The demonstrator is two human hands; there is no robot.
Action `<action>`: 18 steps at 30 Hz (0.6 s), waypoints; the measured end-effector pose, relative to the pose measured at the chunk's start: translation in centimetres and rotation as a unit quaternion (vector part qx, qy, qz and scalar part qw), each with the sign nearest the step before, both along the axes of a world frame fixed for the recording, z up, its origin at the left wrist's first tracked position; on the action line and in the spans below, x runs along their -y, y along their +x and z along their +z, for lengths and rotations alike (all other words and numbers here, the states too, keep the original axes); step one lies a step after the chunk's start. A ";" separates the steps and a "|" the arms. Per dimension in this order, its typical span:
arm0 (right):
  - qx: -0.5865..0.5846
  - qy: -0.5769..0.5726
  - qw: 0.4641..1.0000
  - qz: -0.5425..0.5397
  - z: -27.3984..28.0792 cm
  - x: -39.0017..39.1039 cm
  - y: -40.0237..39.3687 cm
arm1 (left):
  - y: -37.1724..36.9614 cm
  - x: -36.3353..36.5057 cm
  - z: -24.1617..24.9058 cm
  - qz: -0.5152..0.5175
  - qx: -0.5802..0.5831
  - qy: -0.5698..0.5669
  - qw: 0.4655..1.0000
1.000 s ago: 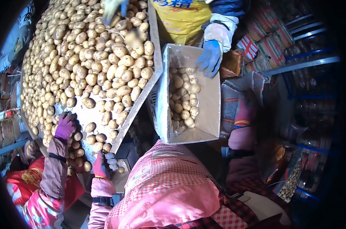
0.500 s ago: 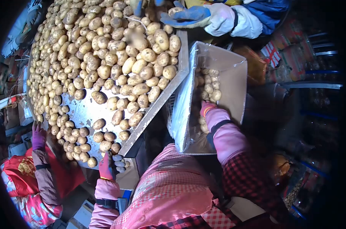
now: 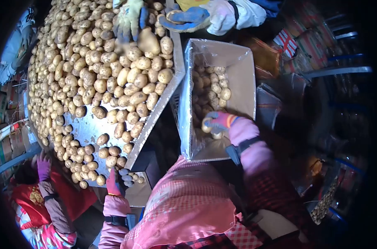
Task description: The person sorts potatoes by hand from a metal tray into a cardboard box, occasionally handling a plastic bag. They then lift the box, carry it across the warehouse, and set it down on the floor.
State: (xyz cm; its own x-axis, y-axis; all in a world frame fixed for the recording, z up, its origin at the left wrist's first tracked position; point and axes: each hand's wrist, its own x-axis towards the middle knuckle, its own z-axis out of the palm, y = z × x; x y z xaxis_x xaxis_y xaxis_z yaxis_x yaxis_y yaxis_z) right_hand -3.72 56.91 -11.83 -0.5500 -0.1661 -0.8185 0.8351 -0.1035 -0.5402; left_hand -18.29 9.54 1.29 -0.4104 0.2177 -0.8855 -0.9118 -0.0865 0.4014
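My right hand (image 3: pixel 220 120), in a pink and grey glove, is inside the plastic-lined cardboard box (image 3: pixel 240 89) with its fingers around a potato (image 3: pixel 206 125). More potatoes (image 3: pixel 215 87) lie in the bottom of this box. At the lower edge of the sorting table (image 3: pixel 86 124), beside the loose potatoes (image 3: pixel 111 161), is my left hand (image 3: pixel 118 180) in a similar glove. Its dark fingers are stretched apart, with no potato visible in them. Just beyond those fingers, small potatoes (image 3: pixel 137 178) sit in a smaller carton (image 3: pixel 138 195).
A metal rim (image 3: pixel 155 118) borders the potato heap. Across the table, a co-worker's gloved hand (image 3: pixel 131 20) reaches over the potatoes; their other glove (image 3: pixel 186 18) is near the box. Another person's purple glove (image 3: pixel 43 167) is at the left. Stacked packages (image 3: pixel 313 50) stand at the right.
My right hand has come back toward me in the box and now shows a potato in its fingers. A co-worker's hand has moved over the heap. The whole view has shifted slightly.
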 end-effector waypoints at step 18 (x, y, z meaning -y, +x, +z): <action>-0.054 0.431 0.627 -0.646 15.4 -14.0 31.0 | -0.4 2.7 -2.1 -0.006 0.069 0.177 0.982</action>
State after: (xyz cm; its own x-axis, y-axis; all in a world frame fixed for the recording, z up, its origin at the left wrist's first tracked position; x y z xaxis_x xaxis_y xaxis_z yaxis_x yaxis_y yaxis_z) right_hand 27.30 70.94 3.55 0.1708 0.9547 -0.2437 0.3092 -0.2868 -0.9067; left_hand -18.71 6.88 -0.85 -0.2868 0.5259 -0.8008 -0.9574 -0.1866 0.2203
